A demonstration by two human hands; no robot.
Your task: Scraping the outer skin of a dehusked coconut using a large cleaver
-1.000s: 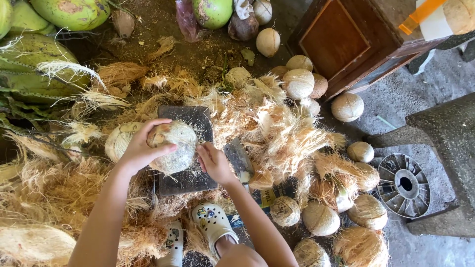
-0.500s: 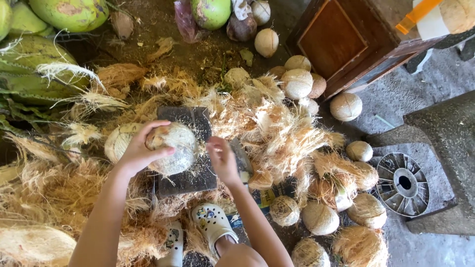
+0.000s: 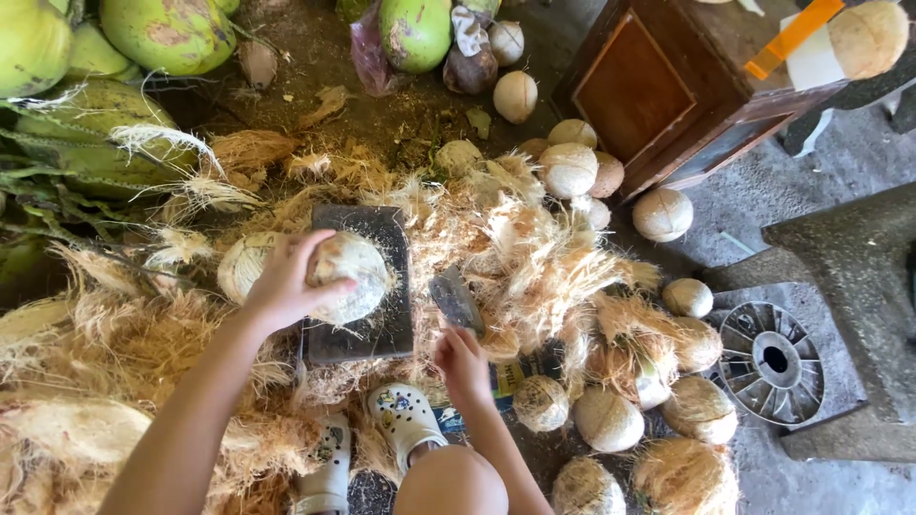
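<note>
My left hand (image 3: 284,278) rests on top of a pale, partly husked coconut (image 3: 353,277), holding it down on a dark flat chopping block (image 3: 367,329). My right hand (image 3: 462,362) grips the handle of a broad chopping knife (image 3: 453,298) whose blade points up, to the right of the block and apart from the coconut. A second husked coconut (image 3: 240,265) lies just left of my left hand. My feet in light clogs (image 3: 405,420) stand below the block.
Loose husk fibre (image 3: 534,257) covers the ground around the block. Several husked coconuts (image 3: 611,415) lie at lower right and near a brown wooden cabinet (image 3: 658,86). Green coconuts (image 3: 172,33) sit at top left. A round metal grate (image 3: 773,360) lies right.
My right hand has pulled back down and to the right, away from the coconut, and the knife blade now shows beside the block. My left hand keeps its hold on the coconut.
</note>
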